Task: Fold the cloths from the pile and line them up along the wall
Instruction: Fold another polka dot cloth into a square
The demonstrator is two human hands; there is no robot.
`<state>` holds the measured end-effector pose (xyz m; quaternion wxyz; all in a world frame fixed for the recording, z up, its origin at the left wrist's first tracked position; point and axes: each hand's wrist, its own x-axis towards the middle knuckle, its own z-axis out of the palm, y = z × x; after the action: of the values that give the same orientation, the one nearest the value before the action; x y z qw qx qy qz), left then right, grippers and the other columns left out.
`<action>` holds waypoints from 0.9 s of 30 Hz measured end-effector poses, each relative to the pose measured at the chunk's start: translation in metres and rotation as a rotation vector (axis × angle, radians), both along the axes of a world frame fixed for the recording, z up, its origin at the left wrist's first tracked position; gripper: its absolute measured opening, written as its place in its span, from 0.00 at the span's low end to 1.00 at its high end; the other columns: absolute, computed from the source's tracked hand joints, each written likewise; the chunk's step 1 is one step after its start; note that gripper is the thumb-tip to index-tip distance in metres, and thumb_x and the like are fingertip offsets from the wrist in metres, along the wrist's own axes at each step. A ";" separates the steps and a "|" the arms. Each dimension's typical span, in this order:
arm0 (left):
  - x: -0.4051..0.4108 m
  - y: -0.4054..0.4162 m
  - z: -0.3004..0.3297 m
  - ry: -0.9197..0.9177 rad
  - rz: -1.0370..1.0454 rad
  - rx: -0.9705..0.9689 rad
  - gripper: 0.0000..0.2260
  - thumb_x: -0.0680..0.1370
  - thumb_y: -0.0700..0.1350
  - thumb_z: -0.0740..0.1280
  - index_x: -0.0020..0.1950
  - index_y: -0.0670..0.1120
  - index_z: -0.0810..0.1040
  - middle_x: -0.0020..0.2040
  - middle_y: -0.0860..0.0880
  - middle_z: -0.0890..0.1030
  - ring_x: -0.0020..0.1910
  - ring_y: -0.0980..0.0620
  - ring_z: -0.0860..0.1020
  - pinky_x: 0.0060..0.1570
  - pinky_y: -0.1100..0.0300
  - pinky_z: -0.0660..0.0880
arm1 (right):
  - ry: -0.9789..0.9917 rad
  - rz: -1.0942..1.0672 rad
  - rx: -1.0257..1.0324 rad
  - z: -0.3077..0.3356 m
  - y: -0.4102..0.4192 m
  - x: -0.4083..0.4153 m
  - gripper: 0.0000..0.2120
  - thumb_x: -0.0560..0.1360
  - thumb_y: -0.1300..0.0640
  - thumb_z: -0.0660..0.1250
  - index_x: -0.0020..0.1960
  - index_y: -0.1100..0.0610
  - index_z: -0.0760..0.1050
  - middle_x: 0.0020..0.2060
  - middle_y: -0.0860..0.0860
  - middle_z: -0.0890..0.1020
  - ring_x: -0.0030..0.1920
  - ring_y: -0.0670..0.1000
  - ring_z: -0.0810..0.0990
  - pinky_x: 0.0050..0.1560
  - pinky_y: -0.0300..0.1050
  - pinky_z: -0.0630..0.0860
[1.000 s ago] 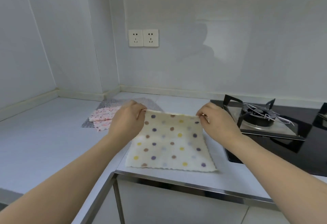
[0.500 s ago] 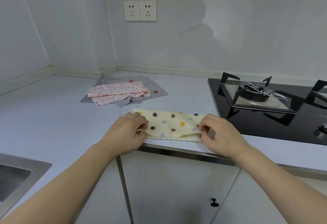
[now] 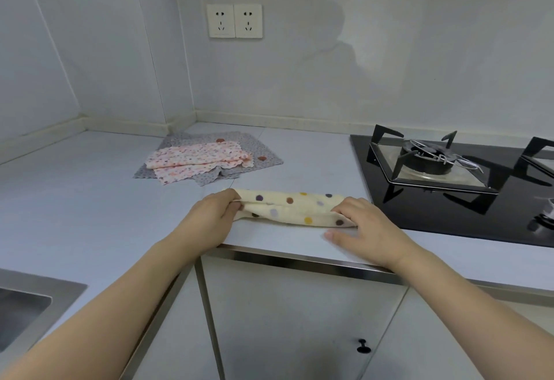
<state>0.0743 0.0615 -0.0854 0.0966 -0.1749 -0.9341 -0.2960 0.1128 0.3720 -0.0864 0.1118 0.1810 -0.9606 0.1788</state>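
1. The cream dotted cloth (image 3: pixel 295 207) is being held folded into a long narrow band, lying flat on the bench (image 3: pixel 75 199) close to its front edge.
2. The band's left end is being pinched by the left hand (image 3: pixel 214 214), with thumb and curled fingers closed on the fabric: this grip is grasping the cloth.
3. The band's right end is being pressed down by the right hand (image 3: pixel 358 225), whose fingers are curled over the fold; the thumb is lying flat on the bench just in front of the cloth. This grip is also grasping the cloth.
4. Between the two grips the cloth is being kept stretched, its dots showing purple, brown and yellow.
5. Beyond the left grip, towards the corner of the walls, the pile (image 3: pixel 207 159) is lying: a pink patterned cloth (image 3: pixel 198 156) is resting crumpled on a grey cloth (image 3: pixel 263 156) spread flat beneath it.
6. Well apart from the pile, beyond and to the right of the right grip, a black gas hob (image 3: pixel 449 199) is set into the bench.
7. Far to the left of the left grip and nearer the person, a corner of a steel sink (image 3: pixel 36 298) is being shown.
8. Two wall sockets (image 3: pixel 234 20) are mounted on the wall above the pile.
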 end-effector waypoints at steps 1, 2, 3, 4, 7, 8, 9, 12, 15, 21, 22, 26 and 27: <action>-0.002 0.002 0.002 -0.049 0.022 0.022 0.09 0.83 0.46 0.55 0.45 0.52 0.71 0.41 0.48 0.77 0.42 0.47 0.75 0.44 0.50 0.71 | -0.023 -0.028 -0.058 0.001 0.000 -0.001 0.13 0.76 0.43 0.65 0.53 0.51 0.76 0.46 0.41 0.74 0.49 0.44 0.70 0.48 0.37 0.65; -0.002 0.004 0.005 -0.082 0.040 0.040 0.10 0.84 0.46 0.55 0.44 0.52 0.70 0.41 0.47 0.77 0.42 0.47 0.75 0.43 0.51 0.71 | -0.065 -0.056 -0.159 0.002 0.000 -0.002 0.10 0.77 0.46 0.64 0.50 0.52 0.76 0.43 0.42 0.75 0.45 0.44 0.71 0.45 0.36 0.65; -0.003 0.006 0.008 -0.101 0.053 0.063 0.11 0.84 0.46 0.55 0.43 0.53 0.69 0.41 0.47 0.77 0.41 0.47 0.75 0.42 0.52 0.70 | -0.118 -0.079 -0.290 0.005 0.001 -0.002 0.09 0.78 0.49 0.64 0.47 0.54 0.77 0.40 0.43 0.75 0.42 0.45 0.71 0.41 0.36 0.65; -0.003 0.009 0.013 -0.105 0.057 0.087 0.11 0.84 0.46 0.54 0.42 0.53 0.69 0.40 0.48 0.76 0.41 0.49 0.74 0.41 0.54 0.69 | -0.166 -0.101 -0.411 0.007 0.000 -0.002 0.09 0.78 0.50 0.65 0.46 0.56 0.77 0.38 0.45 0.76 0.39 0.45 0.71 0.39 0.37 0.65; 0.000 0.019 0.030 -0.102 0.037 0.159 0.12 0.83 0.51 0.55 0.42 0.52 0.71 0.40 0.50 0.76 0.40 0.51 0.73 0.39 0.57 0.67 | -0.212 -0.131 -0.566 0.016 0.001 0.000 0.09 0.77 0.53 0.67 0.43 0.58 0.79 0.31 0.46 0.73 0.33 0.45 0.69 0.33 0.36 0.63; 0.002 0.022 0.035 -0.102 0.016 0.175 0.13 0.82 0.55 0.57 0.43 0.50 0.72 0.39 0.51 0.76 0.40 0.51 0.74 0.38 0.57 0.67 | -0.227 -0.125 -0.600 0.021 0.001 0.000 0.08 0.77 0.54 0.68 0.42 0.57 0.79 0.29 0.45 0.73 0.32 0.45 0.68 0.33 0.37 0.63; 0.006 0.023 0.041 -0.107 -0.005 0.178 0.15 0.80 0.59 0.59 0.44 0.49 0.73 0.39 0.51 0.76 0.38 0.52 0.73 0.38 0.57 0.66 | -0.247 -0.114 -0.638 0.027 0.001 0.001 0.07 0.76 0.55 0.70 0.41 0.56 0.79 0.29 0.46 0.73 0.32 0.46 0.69 0.35 0.38 0.64; 0.013 0.020 0.055 -0.134 -0.054 0.107 0.19 0.73 0.62 0.69 0.43 0.46 0.76 0.37 0.51 0.75 0.34 0.54 0.71 0.35 0.57 0.64 | -0.287 -0.105 -0.678 0.053 0.008 0.001 0.06 0.74 0.56 0.72 0.40 0.56 0.79 0.31 0.48 0.76 0.34 0.47 0.71 0.36 0.40 0.66; 0.015 0.012 0.067 -0.142 -0.050 0.174 0.15 0.72 0.57 0.73 0.40 0.47 0.77 0.34 0.52 0.75 0.31 0.54 0.70 0.33 0.58 0.63 | -0.263 -0.123 -0.666 0.080 0.017 0.002 0.07 0.71 0.59 0.75 0.39 0.56 0.76 0.31 0.45 0.77 0.34 0.44 0.73 0.38 0.38 0.69; 0.026 0.010 0.092 -0.066 -0.032 0.206 0.12 0.73 0.53 0.73 0.38 0.46 0.78 0.30 0.55 0.75 0.28 0.56 0.70 0.29 0.61 0.63 | -0.231 -0.063 -0.684 0.120 0.014 0.014 0.04 0.75 0.58 0.69 0.42 0.58 0.78 0.35 0.49 0.81 0.38 0.49 0.78 0.42 0.41 0.74; 0.027 0.009 0.096 -0.044 -0.033 0.219 0.11 0.73 0.52 0.73 0.38 0.47 0.78 0.31 0.54 0.76 0.29 0.55 0.72 0.30 0.61 0.65 | -0.223 -0.068 -0.644 0.124 0.014 0.016 0.07 0.76 0.56 0.68 0.41 0.58 0.79 0.35 0.48 0.82 0.39 0.49 0.78 0.45 0.43 0.74; 0.030 0.001 0.109 -0.020 -0.033 0.318 0.09 0.72 0.52 0.74 0.41 0.48 0.79 0.38 0.49 0.82 0.37 0.49 0.80 0.36 0.58 0.72 | -0.246 -0.077 -0.544 0.134 0.012 0.022 0.10 0.78 0.56 0.66 0.44 0.63 0.79 0.33 0.43 0.83 0.38 0.46 0.78 0.49 0.41 0.76; 0.030 -0.001 0.110 -0.027 -0.039 0.322 0.09 0.72 0.53 0.74 0.41 0.48 0.79 0.39 0.49 0.82 0.39 0.48 0.80 0.37 0.57 0.72 | -0.241 -0.080 -0.534 0.135 0.011 0.022 0.09 0.78 0.56 0.66 0.44 0.63 0.78 0.32 0.42 0.83 0.37 0.44 0.77 0.47 0.38 0.75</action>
<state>0.1043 0.0605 0.0244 0.1051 -0.1714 -0.8721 -0.4461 0.1348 0.3829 0.0489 0.0475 0.0847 -0.8923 0.4409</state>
